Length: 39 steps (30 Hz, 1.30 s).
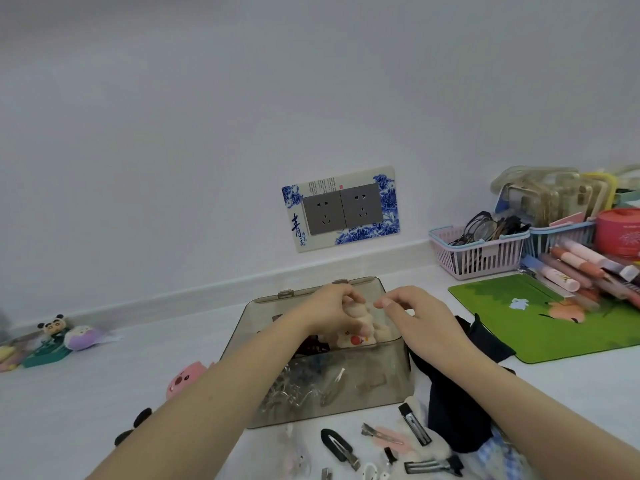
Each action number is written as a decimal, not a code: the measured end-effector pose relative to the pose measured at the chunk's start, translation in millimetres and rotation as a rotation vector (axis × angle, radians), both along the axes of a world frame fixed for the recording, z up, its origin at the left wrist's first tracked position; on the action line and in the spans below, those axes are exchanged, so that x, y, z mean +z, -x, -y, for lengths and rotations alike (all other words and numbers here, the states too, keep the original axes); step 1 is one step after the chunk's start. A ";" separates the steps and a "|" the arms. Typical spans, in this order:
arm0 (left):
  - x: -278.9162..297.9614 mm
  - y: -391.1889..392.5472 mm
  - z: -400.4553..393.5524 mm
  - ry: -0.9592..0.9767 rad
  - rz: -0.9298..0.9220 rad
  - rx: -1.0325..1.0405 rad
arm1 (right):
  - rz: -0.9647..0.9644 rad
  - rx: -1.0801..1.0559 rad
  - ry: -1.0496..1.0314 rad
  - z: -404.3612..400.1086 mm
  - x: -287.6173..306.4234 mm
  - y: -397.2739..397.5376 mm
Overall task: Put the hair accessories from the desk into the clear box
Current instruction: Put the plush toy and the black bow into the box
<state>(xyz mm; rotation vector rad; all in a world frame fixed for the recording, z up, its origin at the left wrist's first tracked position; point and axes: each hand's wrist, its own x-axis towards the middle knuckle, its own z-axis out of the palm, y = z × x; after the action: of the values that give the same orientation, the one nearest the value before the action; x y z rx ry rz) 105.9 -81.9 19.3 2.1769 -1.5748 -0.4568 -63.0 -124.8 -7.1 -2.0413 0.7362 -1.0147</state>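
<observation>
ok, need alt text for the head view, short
Over a clear box on a white desk, the left hand holds a plush hair accessory, while the right hand hovers beside it. Loose hair clips lie in front of the box.

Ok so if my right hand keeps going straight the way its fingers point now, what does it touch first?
Most likely the plush hair accessory held by your left hand over the clear box. Your right hand points left toward it, fingertips nearly touching, though depth is hard to judge.
</observation>
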 end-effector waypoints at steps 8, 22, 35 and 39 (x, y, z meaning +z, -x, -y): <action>-2.1 -1.8 0.0 -0.001 -0.006 0.004 | 0.008 -0.002 0.008 0.0 -3.3 0.1; 23.7 21.9 -24.8 0.235 -0.020 0.021 | -0.031 0.092 -0.183 7.6 34.4 31.3; 4.1 116.0 -68.4 0.356 0.006 -0.128 | -0.583 -0.015 0.008 2.9 -1.9 104.2; 2.4 126.0 -73.5 0.383 0.049 -0.116 | -0.390 -0.125 -0.043 4.7 -12.5 100.4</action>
<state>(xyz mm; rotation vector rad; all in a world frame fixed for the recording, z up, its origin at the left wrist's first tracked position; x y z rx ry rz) -20.2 -8.5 21.7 1.8267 -1.6629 -0.1209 -163.4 -129.5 -19.5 -2.2039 1.0878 -0.6635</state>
